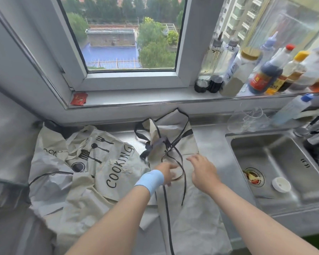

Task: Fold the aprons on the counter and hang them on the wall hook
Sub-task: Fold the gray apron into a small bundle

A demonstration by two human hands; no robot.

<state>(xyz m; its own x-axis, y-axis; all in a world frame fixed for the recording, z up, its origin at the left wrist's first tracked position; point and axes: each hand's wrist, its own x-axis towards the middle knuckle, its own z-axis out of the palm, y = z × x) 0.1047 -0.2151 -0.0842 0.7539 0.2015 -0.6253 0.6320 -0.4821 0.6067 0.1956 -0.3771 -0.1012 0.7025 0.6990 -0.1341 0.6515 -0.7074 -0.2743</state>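
Note:
Two cream aprons with black trim lie on the steel counter (215, 153). The left apron (85, 173) is crumpled and shows the word COOKING with utensil prints. The right apron (188, 214) lies longways toward me, its black straps (175, 150) tangled near the top. My left hand (168, 173), with a light blue wristband, is blurred over the straps; whether it holds a strap I cannot tell. My right hand (203, 170) hovers palm down just right of it, fingers spread over the cloth. No wall hook is in view.
A steel sink (276, 162) sits to the right, with a white lid and food scraps at the drain. A clear glass jug (247, 118) lies behind it. Sauce bottles (265, 70) crowd the windowsill at the right. A red packet (78, 98) rests on the sill's left.

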